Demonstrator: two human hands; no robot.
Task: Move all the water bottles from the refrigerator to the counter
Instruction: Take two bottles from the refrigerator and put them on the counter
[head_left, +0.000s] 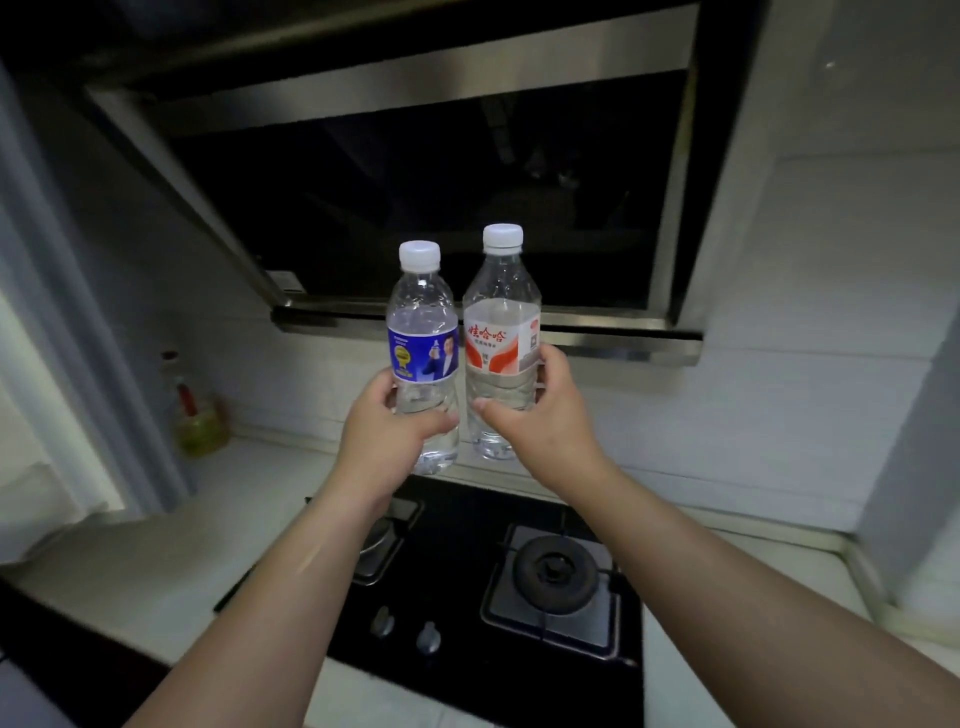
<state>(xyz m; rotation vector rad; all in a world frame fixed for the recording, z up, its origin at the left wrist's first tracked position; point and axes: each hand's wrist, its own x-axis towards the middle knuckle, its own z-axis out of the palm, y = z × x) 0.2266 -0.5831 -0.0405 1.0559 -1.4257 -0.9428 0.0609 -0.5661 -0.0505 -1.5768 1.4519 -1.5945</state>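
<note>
While both arms reach forward over the stove, two clear plastic water bottles stand upright side by side in the air, each with a white screw cap. The blue-label bottle (423, 358) carries a dark blue wrapper with a gold seal and a printed figure; the red-label bottle (501, 343) is slightly taller in the view, with a white wrapper marked in red characters and red swirls. Their sides are just beside each other, almost touching.

The left hand (387, 431) grips the blue-label bottle below its wrapper, fingers curled round the lower body, the base showing beneath the hand. The right hand (535, 415) holds the red-label bottle at and below the lower edge of its wrapper, thumb across the front and fingers wrapped behind.

Both bottles hang above the back edge of the black gas hob (467, 597), in front of the dark range hood (415, 182). The pale counter (156, 545) spreads to either side, and a bottle of yellowish liquid (200, 421) stands in the left corner against the tiled wall.
</note>
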